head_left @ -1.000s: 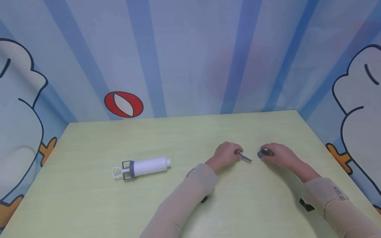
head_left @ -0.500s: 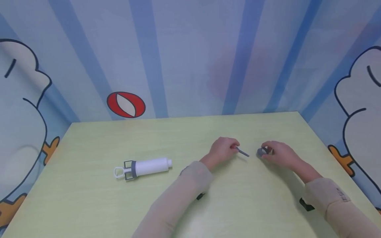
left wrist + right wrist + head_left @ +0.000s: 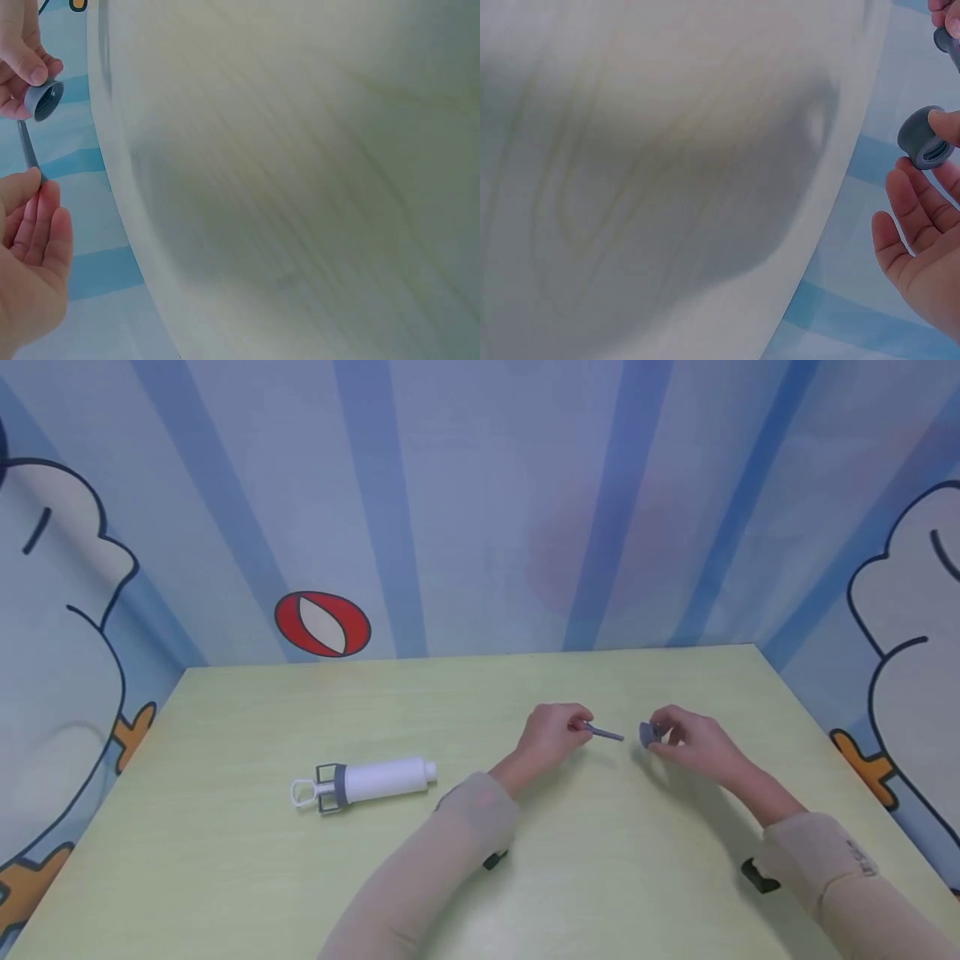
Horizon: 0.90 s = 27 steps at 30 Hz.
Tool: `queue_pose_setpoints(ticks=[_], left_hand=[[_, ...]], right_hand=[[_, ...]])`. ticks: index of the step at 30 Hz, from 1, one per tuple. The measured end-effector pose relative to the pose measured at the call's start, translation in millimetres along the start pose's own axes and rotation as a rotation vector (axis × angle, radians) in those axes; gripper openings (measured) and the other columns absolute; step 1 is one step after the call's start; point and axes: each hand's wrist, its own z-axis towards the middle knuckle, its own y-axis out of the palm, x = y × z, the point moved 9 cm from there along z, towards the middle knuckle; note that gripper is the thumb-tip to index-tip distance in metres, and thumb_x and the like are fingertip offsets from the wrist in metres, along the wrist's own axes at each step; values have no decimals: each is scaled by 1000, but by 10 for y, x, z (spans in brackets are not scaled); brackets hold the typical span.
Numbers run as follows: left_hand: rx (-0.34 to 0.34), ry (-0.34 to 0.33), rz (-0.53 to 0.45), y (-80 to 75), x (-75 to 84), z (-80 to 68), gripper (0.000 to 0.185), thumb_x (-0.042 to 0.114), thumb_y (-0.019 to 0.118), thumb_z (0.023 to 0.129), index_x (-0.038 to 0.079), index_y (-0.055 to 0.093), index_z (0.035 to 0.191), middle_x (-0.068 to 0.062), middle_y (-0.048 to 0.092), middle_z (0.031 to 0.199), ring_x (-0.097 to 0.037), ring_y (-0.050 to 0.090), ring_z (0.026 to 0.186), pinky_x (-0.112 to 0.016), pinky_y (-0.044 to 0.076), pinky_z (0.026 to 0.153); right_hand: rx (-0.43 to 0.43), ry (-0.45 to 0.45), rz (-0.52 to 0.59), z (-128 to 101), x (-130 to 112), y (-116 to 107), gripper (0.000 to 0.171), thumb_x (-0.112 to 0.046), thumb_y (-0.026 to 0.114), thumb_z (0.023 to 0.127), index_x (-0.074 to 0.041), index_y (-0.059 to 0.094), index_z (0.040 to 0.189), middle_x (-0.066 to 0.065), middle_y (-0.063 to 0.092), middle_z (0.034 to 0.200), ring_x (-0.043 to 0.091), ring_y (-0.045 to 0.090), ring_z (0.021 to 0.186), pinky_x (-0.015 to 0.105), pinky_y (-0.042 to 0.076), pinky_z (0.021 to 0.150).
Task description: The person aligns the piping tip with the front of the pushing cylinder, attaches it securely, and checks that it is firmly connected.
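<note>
My left hand (image 3: 558, 732) pinches a thin grey nozzle (image 3: 604, 733) whose tip points right, a little above the pale green table (image 3: 600, 860). My right hand (image 3: 686, 737) pinches a small grey threaded ring cap (image 3: 648, 733) just right of that tip, with a small gap between them. The left wrist view shows the grey nozzle (image 3: 28, 150) held at the fingertips of the left hand (image 3: 30, 232) and the ring cap (image 3: 43, 99) beyond it. The right wrist view has the ring cap (image 3: 925, 138) at the thumb and fingers of the right hand (image 3: 922, 240).
A white syringe-like tube (image 3: 365, 782) with a grey collar and a white loop handle lies on the table's left half. Blue striped cartoon-printed walls close the table in at the back and both sides.
Both hands have lifted slightly off the table and drawn a little away from me. The nozzle tip and the ring cap are now closer together. The white tube lies as before.
</note>
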Motion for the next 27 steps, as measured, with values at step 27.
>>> queue_pose_setpoints(ticks=[27], left_hand=[[115,-12,-178,-247,12,-271,21,17,67,79,11,66,99,1,67,82,-7,64,74,-12,47,67]], right_hand=[[62,-10,271,36,-425,111,29,-16,66,80,-3,56,104,10,62,93,4,52,76,21,47,71]])
